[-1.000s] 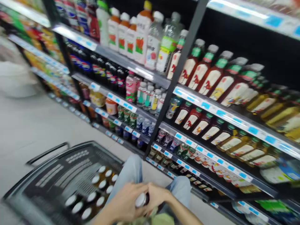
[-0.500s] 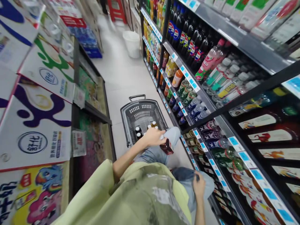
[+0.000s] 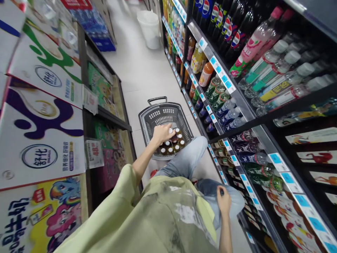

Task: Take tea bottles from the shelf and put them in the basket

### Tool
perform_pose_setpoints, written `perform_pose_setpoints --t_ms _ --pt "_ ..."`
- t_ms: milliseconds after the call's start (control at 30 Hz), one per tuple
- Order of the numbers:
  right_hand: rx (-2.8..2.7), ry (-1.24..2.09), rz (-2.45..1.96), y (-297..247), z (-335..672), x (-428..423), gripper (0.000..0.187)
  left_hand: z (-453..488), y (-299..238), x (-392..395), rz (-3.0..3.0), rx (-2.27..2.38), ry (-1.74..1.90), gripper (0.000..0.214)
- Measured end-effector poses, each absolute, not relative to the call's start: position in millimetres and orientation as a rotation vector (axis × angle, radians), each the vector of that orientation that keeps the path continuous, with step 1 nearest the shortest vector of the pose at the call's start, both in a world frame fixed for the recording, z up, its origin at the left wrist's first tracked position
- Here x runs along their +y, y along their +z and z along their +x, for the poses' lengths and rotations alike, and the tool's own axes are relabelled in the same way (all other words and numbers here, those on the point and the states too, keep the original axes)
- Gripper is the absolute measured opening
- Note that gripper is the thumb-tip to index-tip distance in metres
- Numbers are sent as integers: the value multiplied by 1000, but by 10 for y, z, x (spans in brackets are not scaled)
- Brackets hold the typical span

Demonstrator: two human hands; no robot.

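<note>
My left hand (image 3: 162, 134) reaches down into a dark grey shopping basket (image 3: 143, 121) on the floor. Its fingers are closed around the top of a bottle with a white cap (image 3: 171, 130), whose body is mostly hidden. Several bottles with pale caps (image 3: 170, 150) stand packed at the near end of the basket, beside and below this hand. Over my bent right knee, my right hand (image 3: 223, 201) is curled, with a small dark object (image 3: 222, 192) at its fingertips, too small to name.
A drinks shelf (image 3: 244, 123) runs along the right, close to my knee. Stacked milk cartons (image 3: 44, 133) line the left on a dark-framed stand. Ahead, a white bucket (image 3: 149, 30) stands in the aisle near blue-wrapped water packs (image 3: 92, 26).
My left hand has carried the dark red bottle from above my knee leftward and down into the basket. My right hand stays at the knee. The view has tipped lower and closer.
</note>
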State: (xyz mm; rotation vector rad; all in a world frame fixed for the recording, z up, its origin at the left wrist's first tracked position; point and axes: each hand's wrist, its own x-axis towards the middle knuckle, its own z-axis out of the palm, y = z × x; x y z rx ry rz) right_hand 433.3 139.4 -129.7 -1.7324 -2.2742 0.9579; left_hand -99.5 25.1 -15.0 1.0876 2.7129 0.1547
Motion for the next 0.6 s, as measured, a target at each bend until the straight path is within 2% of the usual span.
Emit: perform_pose_setpoints --t_ms 267,433,600 --pt "-2327 945 -1707 -1220 4332 1388 64 -1538 -1341 139 805 2518 28 45" --pt "-2372 950 -1757 -1158 4280 1412 61 -1515 -1655 124 650 2465 20 45" --pt "-2426 969 -1753 -1133 4223 1432 50 -1452 -1829 222 594 2400 55 39"
